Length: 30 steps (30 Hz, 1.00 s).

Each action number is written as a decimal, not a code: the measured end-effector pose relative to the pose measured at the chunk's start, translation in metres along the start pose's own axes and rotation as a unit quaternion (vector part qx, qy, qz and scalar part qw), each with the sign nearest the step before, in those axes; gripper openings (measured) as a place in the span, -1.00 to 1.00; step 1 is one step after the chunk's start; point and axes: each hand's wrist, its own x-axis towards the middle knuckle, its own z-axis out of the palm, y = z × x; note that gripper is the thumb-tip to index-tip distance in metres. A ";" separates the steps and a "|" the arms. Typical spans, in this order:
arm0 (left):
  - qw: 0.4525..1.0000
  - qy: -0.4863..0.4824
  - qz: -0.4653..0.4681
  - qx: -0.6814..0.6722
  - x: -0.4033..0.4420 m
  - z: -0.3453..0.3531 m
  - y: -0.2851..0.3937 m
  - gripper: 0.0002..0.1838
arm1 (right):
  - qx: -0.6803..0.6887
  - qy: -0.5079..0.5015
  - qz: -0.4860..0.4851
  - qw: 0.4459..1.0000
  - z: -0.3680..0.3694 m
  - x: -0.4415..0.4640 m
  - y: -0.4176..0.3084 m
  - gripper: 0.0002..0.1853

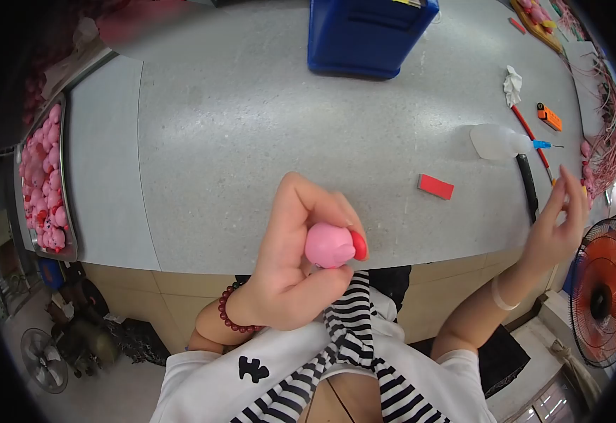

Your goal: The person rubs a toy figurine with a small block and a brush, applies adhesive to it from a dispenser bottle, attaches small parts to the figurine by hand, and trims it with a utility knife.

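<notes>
- Counter (251, 127): grey; its far corners blur and darken at my lens edge.
- Left grip (278, 264): I see thumb and fingers pinching the pink figure (327, 244) above the counter's near edge.
- Right grip (560, 229): well apart, loosely bent, near the black handle (527, 185); I cannot tell whether its fingertips hold anything.
- Pink figure: roundish, no clear long axis; its red part (359, 245) points away from the left palm, towards the right side. The left grip is nearer, and hides part of it from me.
</notes>
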 end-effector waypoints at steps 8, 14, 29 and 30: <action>0.999 0.032 0.011 0.036 0.001 0.002 -0.001 -0.57 | -0.099 -0.232 -0.052 0.966 0.010 0.023 0.056 -0.85; 1.000 0.003 0.008 0.019 -0.002 0.000 -0.001 -0.64 | 0.053 0.049 0.099 0.992 -0.036 0.008 0.053 -0.84; 0.999 0.025 -0.003 0.021 -0.003 0.004 -0.001 -0.60 | 0.612 -0.130 0.034 0.779 0.008 -0.030 -0.140 -0.54; 0.999 0.018 0.007 0.029 -0.002 0.003 -0.001 -0.60 | 0.640 -0.137 0.044 0.755 0.006 -0.028 -0.132 -0.55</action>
